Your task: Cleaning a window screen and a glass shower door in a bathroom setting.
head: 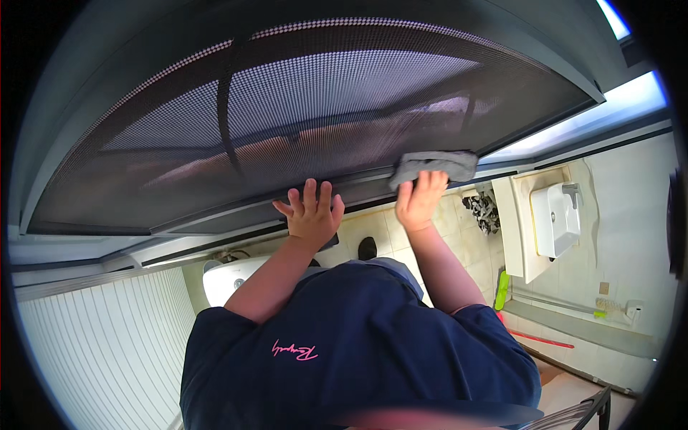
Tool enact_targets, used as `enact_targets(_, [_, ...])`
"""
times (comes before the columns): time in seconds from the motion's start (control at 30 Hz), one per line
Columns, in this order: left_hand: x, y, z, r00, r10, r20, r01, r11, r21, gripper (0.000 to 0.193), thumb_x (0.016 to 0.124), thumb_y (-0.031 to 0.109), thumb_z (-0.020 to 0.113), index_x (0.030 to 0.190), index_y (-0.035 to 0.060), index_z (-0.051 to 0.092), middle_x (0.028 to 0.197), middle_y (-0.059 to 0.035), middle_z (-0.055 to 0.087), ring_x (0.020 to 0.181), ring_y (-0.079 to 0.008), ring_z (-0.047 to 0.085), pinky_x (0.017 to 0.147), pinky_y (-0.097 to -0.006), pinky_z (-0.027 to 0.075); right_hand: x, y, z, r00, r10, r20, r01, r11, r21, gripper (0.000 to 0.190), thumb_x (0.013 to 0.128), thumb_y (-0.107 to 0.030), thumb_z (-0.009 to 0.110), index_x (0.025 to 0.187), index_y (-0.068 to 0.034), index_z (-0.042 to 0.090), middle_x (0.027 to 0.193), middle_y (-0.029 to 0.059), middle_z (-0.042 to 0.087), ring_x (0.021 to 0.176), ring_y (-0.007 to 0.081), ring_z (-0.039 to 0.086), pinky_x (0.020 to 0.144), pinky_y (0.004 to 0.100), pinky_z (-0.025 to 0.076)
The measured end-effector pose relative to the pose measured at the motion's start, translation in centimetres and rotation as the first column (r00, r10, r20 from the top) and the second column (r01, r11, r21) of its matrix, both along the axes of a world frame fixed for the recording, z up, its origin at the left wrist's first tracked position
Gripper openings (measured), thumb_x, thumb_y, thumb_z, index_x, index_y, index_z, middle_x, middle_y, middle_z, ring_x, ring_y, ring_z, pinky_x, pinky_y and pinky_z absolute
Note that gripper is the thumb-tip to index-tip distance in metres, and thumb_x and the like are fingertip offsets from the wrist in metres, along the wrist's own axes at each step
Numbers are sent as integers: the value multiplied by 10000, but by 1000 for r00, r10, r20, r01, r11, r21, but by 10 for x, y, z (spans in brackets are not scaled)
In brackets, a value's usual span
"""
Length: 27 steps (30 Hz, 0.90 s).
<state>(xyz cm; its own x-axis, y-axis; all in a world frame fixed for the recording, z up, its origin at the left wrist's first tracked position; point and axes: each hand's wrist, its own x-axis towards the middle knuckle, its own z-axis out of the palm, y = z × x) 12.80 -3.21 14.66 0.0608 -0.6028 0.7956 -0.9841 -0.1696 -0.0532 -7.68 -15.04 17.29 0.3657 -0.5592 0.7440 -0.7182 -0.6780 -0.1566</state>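
Observation:
In front of me stands a window screen of dark mesh (344,91) in a dark frame. My right hand (422,201) holds a folded grey cloth (438,164) against the lower right part of the screen, over the bottom frame rail (365,177). Left of it, my left hand (314,215) is spread with its fingertips at the lower edge of the mesh. Nothing is held in that hand. Whether its fingertips press on the screen or hover just before it, I cannot tell.
Below right, a white washbasin (548,226) with a tap (571,193) sits on a counter (508,231). A white toilet (223,285) stands below left. A green brush head (501,290) and a red handle (540,338) are at the right. One dark shoe (367,249) shows on floor tiles.

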Motion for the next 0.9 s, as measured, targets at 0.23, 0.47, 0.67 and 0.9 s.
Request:
enact_targets(0.23, [-1,0,-1,1000,-11,-8,11,1000,11,885,785,410,632,1477,46,220,1530,-204,141,1424,-462,-108,1061,-660,-123,39,28,-7,956,53,290,-56,998,2,407,832,-216,624,1159,1,518,1219,227,427,1122,509,378,932,611,309])
enact_targets(0.47, [1,2,-6,999,11,-44,-11,1000,16,862,798,395,605,1500,107,197,1558,-149,113,1438,-421,-101,1068,-654,-124,24,24,7,992,120,28,-120,993,20,416,750,-291,703,1096,-97,575,1145,200,441,1008,405,423,842,518,353])
enact_targets(0.67, [-4,2,-1,998,47,-29,-46,999,24,899,795,409,618,1512,117,162,1557,-143,113,1440,-418,-84,1075,-658,-97,-11,-6,-2,989,63,132,-58,998,-40,511,767,-276,715,1178,-61,501,1261,255,350,1165,468,341,960,587,289])
enact_targets(0.9, [-2,-1,-7,997,78,-29,-78,997,8,918,792,419,614,1522,136,133,1568,-134,84,1442,-415,-85,1077,-661,-85,63,42,-8,973,171,154,-175,984,12,479,731,-311,741,1133,-119,566,1294,250,356,1141,480,367,900,592,316])
